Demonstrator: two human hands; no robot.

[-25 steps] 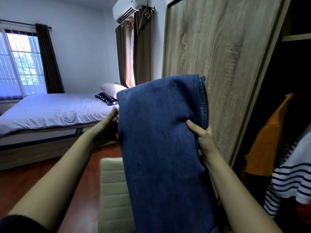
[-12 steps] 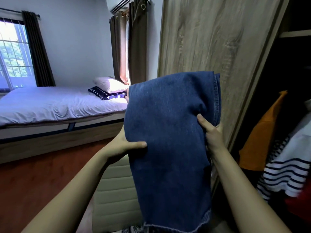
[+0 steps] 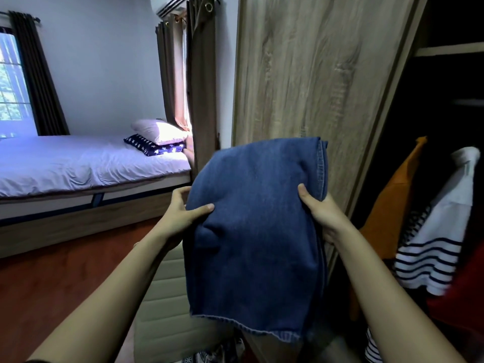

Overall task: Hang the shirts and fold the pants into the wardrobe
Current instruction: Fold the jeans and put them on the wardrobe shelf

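Both arms reach forward; left hand (image 3: 180, 213) and right hand (image 3: 320, 213) each pinch the folded jeans (image 3: 258, 239), thumbs on the near face.

Jeans (image 3: 256, 231) before wardrobe door (image 3: 309, 74); bed (image 3: 78, 163) left, shirts (image 3: 429, 231) right.

This is a bedroom in a home: a made bed (image 3: 78, 163) with a white pillow (image 3: 157, 131) stacked on a star-print one (image 3: 152, 148), dark curtains (image 3: 39, 74) at the windows, a wall air conditioner (image 3: 170, 5), and an open wood-grain wardrobe (image 3: 314, 74) with an orange shirt (image 3: 387, 205) and a striped shirt (image 3: 432, 244) hanging inside.
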